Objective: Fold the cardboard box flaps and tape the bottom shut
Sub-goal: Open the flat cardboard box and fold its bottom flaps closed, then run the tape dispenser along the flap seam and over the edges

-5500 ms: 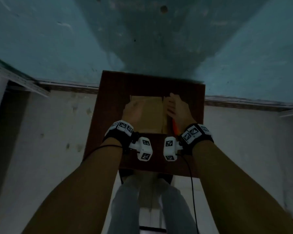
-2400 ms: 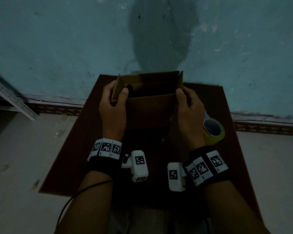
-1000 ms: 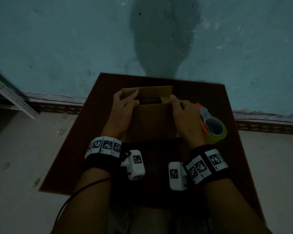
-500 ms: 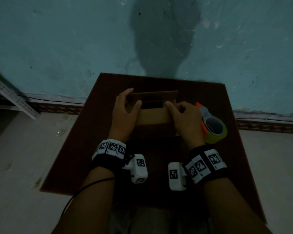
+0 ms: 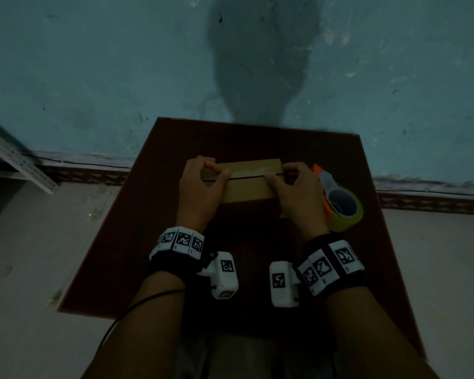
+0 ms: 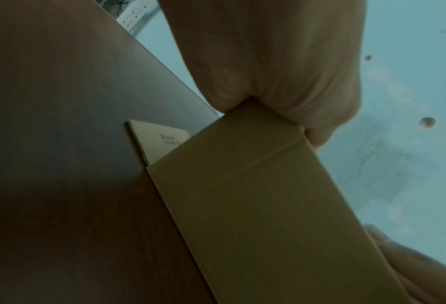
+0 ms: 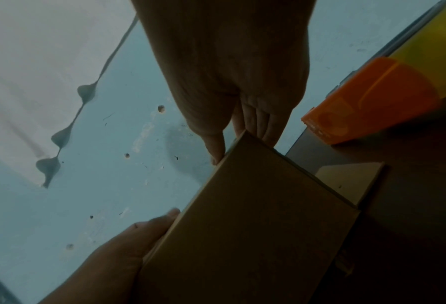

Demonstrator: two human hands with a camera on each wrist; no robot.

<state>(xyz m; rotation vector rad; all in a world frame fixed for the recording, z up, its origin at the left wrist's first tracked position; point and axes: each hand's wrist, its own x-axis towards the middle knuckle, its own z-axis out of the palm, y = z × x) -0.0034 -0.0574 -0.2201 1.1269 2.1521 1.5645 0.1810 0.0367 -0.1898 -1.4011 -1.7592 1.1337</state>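
Note:
A small brown cardboard box (image 5: 248,184) stands on the dark red-brown table (image 5: 257,138). Its two long flaps are folded down and meet along a dark seam across the top. My left hand (image 5: 203,184) grips the box's left end, thumb on the near flap and fingers curled over the far flap. My right hand (image 5: 292,187) grips the right end the same way. In the left wrist view the box (image 6: 255,195) shows its near wall under my left hand (image 6: 281,72). In the right wrist view my right hand (image 7: 232,86) holds the box (image 7: 255,226) at its top corner.
A yellow tape roll in an orange dispenser (image 5: 340,203) lies on the table just right of my right hand, and the dispenser (image 7: 372,102) is close by in the right wrist view. A turquoise wall (image 5: 93,64) rises behind the table. A perforated metal rail (image 5: 14,160) leans at the left.
The box was erected from flat, and both hands have folded its flaps down. The far flap, still raised half a second ago, now lies closed against the near one.

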